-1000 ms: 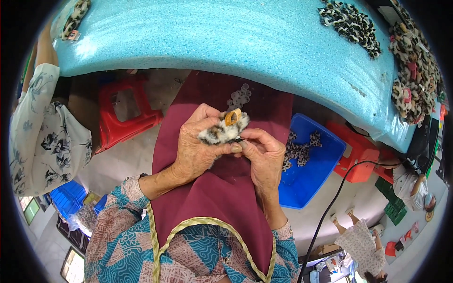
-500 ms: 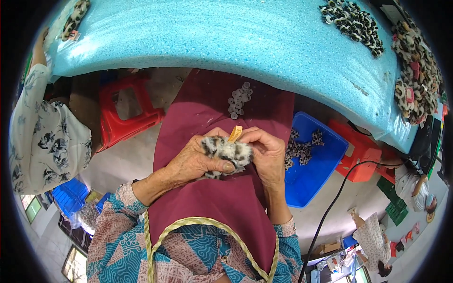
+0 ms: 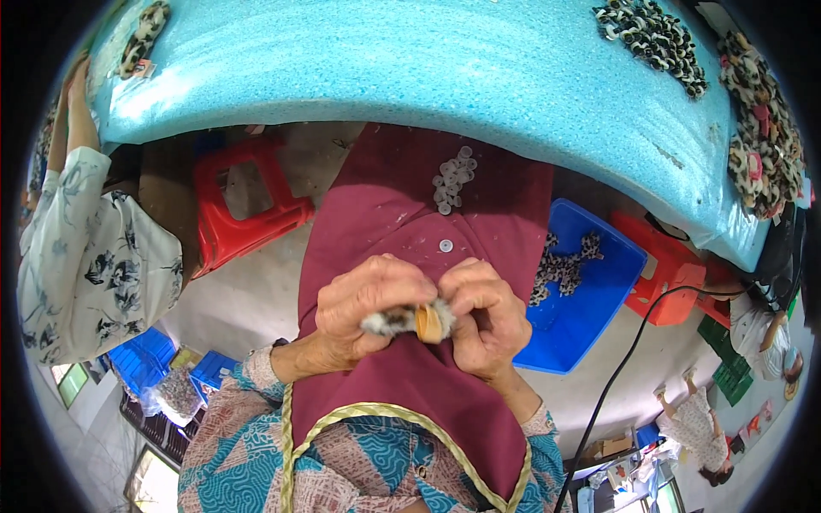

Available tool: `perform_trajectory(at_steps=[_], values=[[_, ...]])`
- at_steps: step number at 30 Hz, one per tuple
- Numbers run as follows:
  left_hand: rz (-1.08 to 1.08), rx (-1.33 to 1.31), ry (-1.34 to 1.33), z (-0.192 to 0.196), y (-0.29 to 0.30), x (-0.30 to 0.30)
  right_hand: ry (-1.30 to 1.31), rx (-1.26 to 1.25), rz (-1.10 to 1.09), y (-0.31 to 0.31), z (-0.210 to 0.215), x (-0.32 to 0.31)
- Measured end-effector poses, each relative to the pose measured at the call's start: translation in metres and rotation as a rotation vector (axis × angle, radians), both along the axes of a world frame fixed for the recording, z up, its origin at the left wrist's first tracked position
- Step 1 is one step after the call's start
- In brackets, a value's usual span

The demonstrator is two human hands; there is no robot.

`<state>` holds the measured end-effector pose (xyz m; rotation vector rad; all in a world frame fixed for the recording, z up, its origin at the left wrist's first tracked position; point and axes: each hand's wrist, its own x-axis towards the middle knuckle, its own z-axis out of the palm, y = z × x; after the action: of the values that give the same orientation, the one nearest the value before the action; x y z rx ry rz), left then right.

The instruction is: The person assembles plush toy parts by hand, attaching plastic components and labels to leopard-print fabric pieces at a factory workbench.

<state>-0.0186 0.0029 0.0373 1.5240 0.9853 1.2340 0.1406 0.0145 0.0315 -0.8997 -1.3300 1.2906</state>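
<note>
Over my lap, my left hand grips a small spotted plush piece in white, grey and dark fur. An orange fabric tag shows at its right end. Closed at the other side of the piece, my right hand has its thumb and forefinger pressed against the fur by the tag. Much of the plush piece is hidden by my fingers. A single clear plastic disc lies on the maroon apron just beyond my hands. Farther up the apron is a cluster of similar discs.
Beyond my lap stretches a blue-covered table, with black-and-white pieces and a spotted plush heap at right. A blue bin holds spotted pieces. Red stools flank me; a black cable hangs at right. Another person's sleeve is at left.
The plush piece has been turned, so its tag now faces me, and both hands have changed their hold. A single disc now shows on the apron between the cluster and my hands.
</note>
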Motion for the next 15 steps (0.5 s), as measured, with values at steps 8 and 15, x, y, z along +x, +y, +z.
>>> perform_trajectory(at_steps=[8,15], values=[[0.032,0.187,0.091,0.009,-0.01,-0.018,0.009,0.07,0.154,-0.002,0.017,-0.009],[0.047,0.154,0.003,0.01,-0.017,-0.028,0.005,0.046,0.213,-0.005,0.023,-0.016]])
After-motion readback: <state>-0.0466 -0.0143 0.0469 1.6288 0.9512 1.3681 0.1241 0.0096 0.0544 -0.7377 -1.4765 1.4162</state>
